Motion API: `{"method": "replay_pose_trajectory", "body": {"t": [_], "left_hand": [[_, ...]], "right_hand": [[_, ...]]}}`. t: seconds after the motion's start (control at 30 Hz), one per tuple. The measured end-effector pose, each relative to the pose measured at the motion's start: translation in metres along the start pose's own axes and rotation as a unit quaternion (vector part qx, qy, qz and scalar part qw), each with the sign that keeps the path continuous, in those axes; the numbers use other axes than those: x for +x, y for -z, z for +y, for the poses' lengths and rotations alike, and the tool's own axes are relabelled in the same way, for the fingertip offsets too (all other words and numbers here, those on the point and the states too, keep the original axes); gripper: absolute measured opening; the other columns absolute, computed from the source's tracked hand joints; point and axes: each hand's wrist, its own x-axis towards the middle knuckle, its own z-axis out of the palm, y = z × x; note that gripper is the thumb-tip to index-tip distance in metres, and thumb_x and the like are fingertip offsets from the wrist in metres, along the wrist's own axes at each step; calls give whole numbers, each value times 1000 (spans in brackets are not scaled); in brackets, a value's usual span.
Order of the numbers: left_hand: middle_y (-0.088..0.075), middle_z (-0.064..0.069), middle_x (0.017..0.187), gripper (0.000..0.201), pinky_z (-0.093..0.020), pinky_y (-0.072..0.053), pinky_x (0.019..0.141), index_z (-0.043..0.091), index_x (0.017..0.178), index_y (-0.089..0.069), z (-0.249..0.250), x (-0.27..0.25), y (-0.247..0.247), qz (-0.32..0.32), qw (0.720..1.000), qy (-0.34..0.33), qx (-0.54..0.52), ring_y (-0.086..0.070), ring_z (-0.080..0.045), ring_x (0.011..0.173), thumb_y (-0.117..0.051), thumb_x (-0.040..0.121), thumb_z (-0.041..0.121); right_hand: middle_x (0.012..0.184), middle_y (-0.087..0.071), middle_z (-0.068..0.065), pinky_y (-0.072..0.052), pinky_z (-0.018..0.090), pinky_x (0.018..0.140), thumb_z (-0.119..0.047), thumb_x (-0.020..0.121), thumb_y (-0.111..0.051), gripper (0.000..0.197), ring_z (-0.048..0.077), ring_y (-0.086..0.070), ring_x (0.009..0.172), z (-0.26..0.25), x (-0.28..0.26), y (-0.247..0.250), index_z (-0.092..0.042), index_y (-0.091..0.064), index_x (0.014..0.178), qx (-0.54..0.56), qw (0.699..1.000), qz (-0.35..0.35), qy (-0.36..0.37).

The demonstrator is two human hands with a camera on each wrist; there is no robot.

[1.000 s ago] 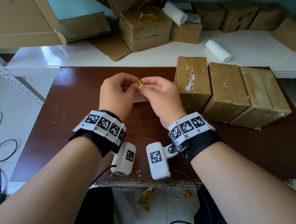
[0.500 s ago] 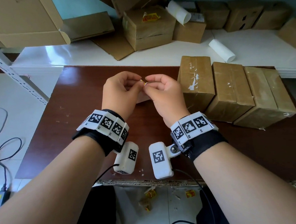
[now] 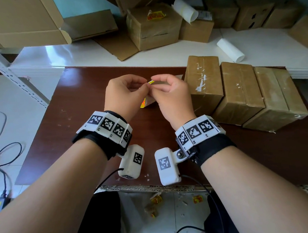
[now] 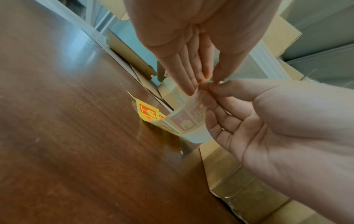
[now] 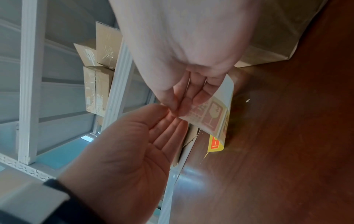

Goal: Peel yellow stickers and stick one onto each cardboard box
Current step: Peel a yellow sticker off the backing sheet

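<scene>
Black wrist straps [image 3: 104, 144], white marker-tag bands [image 3: 199, 131], white camera pods [image 3: 167, 166], black cables [image 3: 106, 178].

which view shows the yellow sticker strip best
The left wrist view: the sticker strip curves down from the pinching fingertips, its yellow and orange print readable near the table. The right wrist view shows mostly its pale back and one yellow end. The head view shows only slivers between the left hand and right hand.
</scene>
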Motion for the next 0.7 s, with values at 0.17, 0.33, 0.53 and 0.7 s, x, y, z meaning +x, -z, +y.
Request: {"method": "replay_pose_trajectory", "body": {"t": [0.17, 0.33, 0.53, 0.7], "left_hand": [[-78, 7, 74, 18, -44, -66, 79, 35, 76, -77, 1, 0, 1, 17, 1000, 8, 16, -77, -16, 75, -75, 87, 21], [-78, 8, 73, 13, -43, -66, 81, 34, 77, -78, 3, -1, 0, -2, 1000, 18, 8, -77, -14, 76, -77, 87, 26], [-75, 4, 62, 8, -28, -59, 64, 21, 78, -80, 6, 0, 3, -5, 999, 35, 5, -70, -8, 57, -76, 86, 20], [-76, -1, 64, 7, -48, -67, 75, 21, 76, -80, 3, 0, 6, -12, 998, 59, 8, -77, -20, 64, -77, 81, 25]], "right_hand": [[98, -85, 1, -66, 41, 95, -11, 92, -80, 24, 13, -81, 94, 0, 0, -2, -22, -75, 113, -18, 1000, 2, -8], [98, -85, 2, -65, 43, 95, -10, 91, -80, 30, 15, -81, 95, 1, 1, -1, -18, -75, 119, -21, 1000, 13, -20], [100, -84, -2, -62, 43, 100, -20, 90, -83, 39, 12, -78, 104, 1, -1, -3, -26, -68, 126, -58, 998, 15, -15], [97, -84, -3, -61, 42, 102, -19, 90, -82, 49, 9, -78, 103, -2, -3, -4, -23, -65, 136, -77, 997, 4, -18]]}}
